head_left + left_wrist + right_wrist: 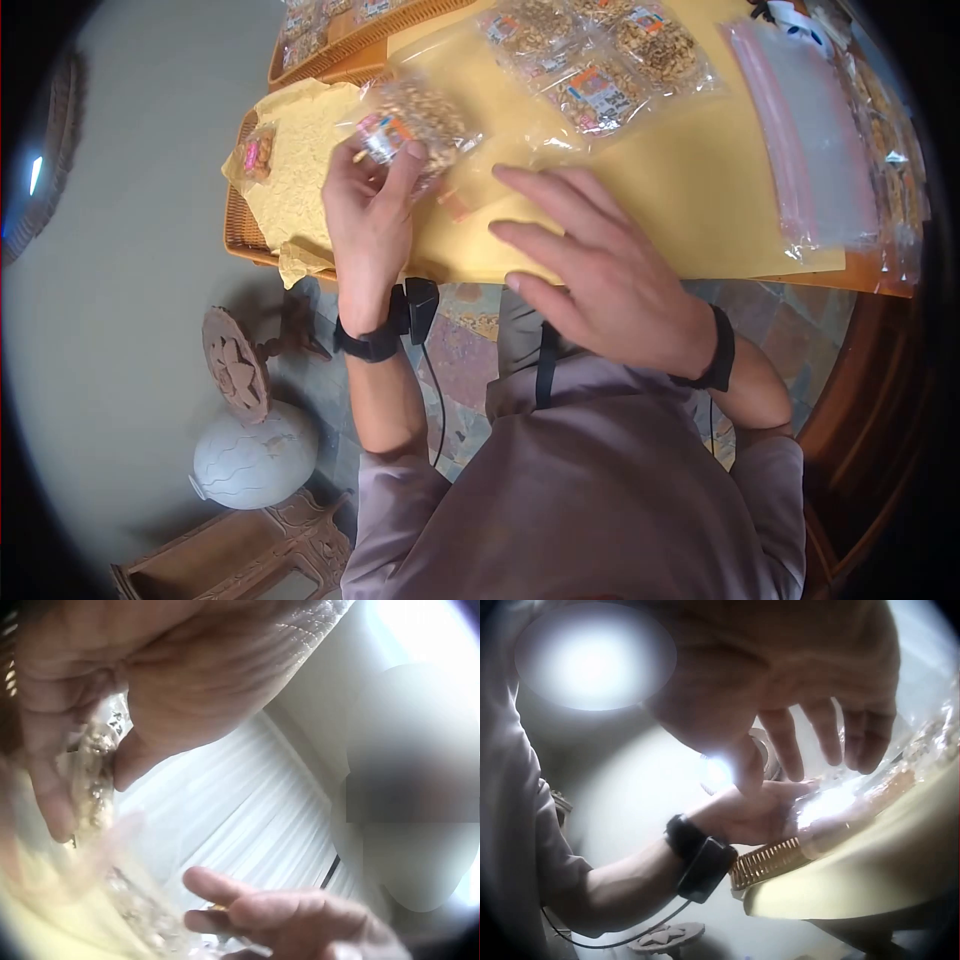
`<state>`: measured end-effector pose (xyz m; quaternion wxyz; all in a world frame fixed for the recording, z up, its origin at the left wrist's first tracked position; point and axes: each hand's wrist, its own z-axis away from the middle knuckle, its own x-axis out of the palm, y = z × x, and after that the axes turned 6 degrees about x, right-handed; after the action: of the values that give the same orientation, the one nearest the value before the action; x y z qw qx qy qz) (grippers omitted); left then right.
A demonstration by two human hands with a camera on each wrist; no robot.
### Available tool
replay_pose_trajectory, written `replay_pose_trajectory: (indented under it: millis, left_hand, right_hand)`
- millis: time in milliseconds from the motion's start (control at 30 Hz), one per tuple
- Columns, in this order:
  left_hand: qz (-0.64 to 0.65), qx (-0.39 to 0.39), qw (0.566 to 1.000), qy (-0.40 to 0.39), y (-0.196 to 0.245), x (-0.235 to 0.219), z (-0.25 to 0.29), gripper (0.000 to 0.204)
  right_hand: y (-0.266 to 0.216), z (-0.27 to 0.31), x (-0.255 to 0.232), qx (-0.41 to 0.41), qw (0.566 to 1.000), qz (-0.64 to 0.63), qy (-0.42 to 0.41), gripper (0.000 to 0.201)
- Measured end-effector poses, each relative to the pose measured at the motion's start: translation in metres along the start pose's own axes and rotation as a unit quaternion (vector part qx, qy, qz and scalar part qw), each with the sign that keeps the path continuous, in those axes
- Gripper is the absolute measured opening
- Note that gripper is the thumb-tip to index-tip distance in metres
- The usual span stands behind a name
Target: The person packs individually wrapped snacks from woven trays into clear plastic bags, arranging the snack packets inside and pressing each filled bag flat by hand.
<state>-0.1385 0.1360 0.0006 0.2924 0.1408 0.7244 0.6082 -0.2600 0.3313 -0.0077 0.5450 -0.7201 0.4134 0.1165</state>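
My left hand (372, 222) grips a clear packet of pale, nut-like snack (428, 112) by its near edge, thumb on top over the orange and white label. In the left wrist view the packet (96, 784) appears edge-on between thumb and fingers. My right hand (605, 270) hovers over the near edge of the yellow-covered table (680, 215), its fingers spread and holding nothing. Several similar snack packets (600, 95) lie together beyond it. A small reddish piece (453, 205) lies on the yellow covering, just right of the left hand.
A wicker basket (238, 225) lined with crumpled yellow paper (300, 170) stands at the left, holding one small packet (257, 155). Another basket (375, 38) with packets is at the back. Flat clear bags (815, 140) lie at the right, beside more filled packets (890, 170).
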Motion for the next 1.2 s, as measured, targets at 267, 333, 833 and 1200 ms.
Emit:
replay_pose_trajectory:
  millis: [267,333,833,1200]
  left_hand:
    - [0.285,-0.172,0.934,-0.132,0.004,0.006,-0.016,0.029]
    - [0.098,-0.157,0.960,-0.211,0.000,0.011,-0.020,0.027]
    - [-0.020,-0.085,0.949,-0.303,-0.029,0.046,-0.051,0.030]
    - [0.020,-0.170,0.958,-0.229,0.012,0.073,-0.048,0.024]
  right_hand:
    - [0.016,0.014,-0.004,-0.030,0.992,-0.075,0.096,0.021]
    - [0.023,0.017,-0.010,-0.025,0.990,-0.066,0.118,0.020]
    - [0.058,0.042,-0.009,0.093,0.978,0.015,0.188,0.054]
    - [0.056,0.040,-0.012,0.106,0.980,-0.031,0.163,0.051]
